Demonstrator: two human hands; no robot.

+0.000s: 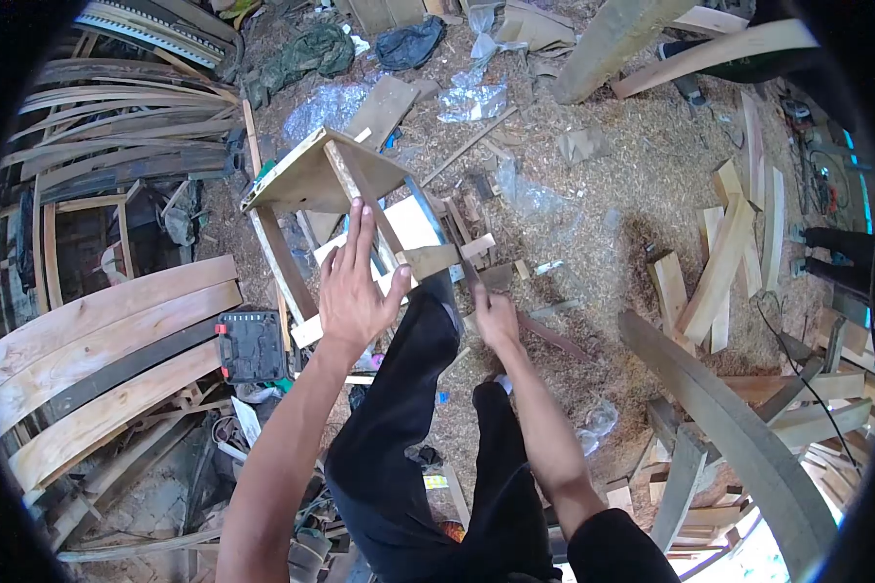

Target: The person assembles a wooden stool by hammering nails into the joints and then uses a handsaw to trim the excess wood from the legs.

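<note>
My left hand [352,296] lies with fingers stretched out and thumb apart on a rail of a wooden frame [292,253], which looks like a small stool or table on its side. My right hand [497,321] is closed around the handle of a long, narrow dark tool [472,275]; its kind is hard to make out. The tool stretches away from me and crosses the end of a short wooden piece [428,260], which sits at the frame's near right corner. My bent knee [428,325] is close beneath that piece.
Sawdust and offcuts cover the ground. Left are stacked curved boards [117,316] and an open tool case [252,347]. Beams [724,262] lie on the right, and a long curved timber [734,428] rises at lower right. Another person's legs [836,255] show at the right edge.
</note>
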